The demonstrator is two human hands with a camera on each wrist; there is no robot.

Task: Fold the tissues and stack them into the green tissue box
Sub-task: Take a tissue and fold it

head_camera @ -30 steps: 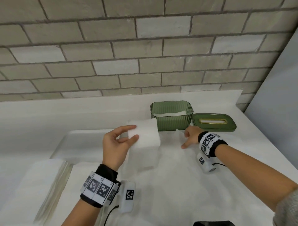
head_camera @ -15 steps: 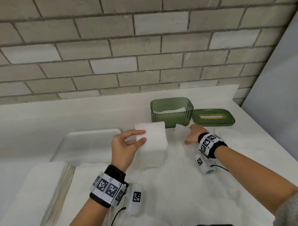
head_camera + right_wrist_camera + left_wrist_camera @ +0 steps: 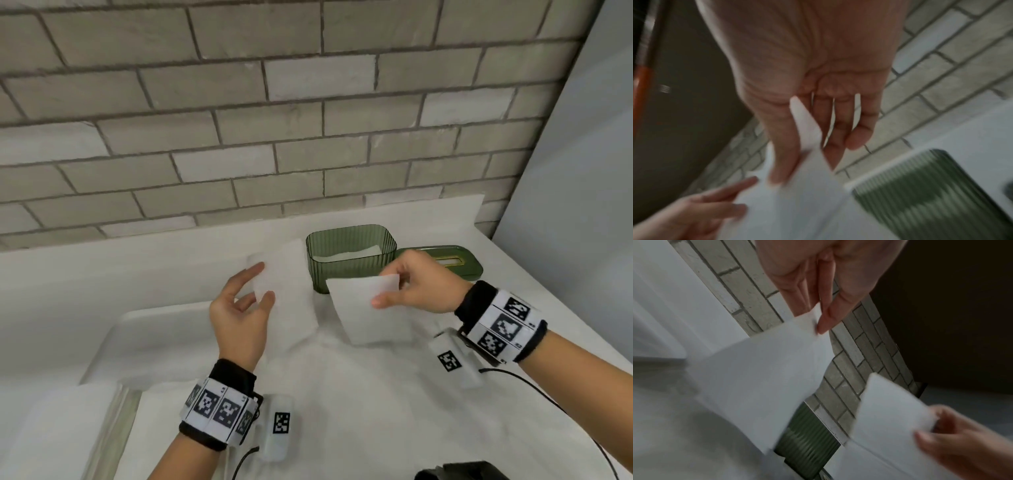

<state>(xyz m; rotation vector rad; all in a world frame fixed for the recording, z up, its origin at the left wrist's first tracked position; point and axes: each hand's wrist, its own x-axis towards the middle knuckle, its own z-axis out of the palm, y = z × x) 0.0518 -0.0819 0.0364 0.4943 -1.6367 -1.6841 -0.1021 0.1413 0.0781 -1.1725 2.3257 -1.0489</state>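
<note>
On the white tabletop (image 3: 394,411), near the brick wall, stood the open green tissue box (image 3: 351,262) with folded tissues inside. Just in front of it, the left hand (image 3: 239,315) pinched one corner of a lifted tissue (image 3: 291,301) between thumb and fingers. The right hand (image 3: 421,284) pinched another corner at the right.

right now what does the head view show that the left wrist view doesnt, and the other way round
Only the head view shows the box lid, the folded tissues inside the green tissue box, the white tray and the wrist bands.

Only the left wrist view shows, close up, the left hand's fingertips pinching the tissue corner.

Both show the left hand, the right hand, both raised tissue edges and the box.
</note>
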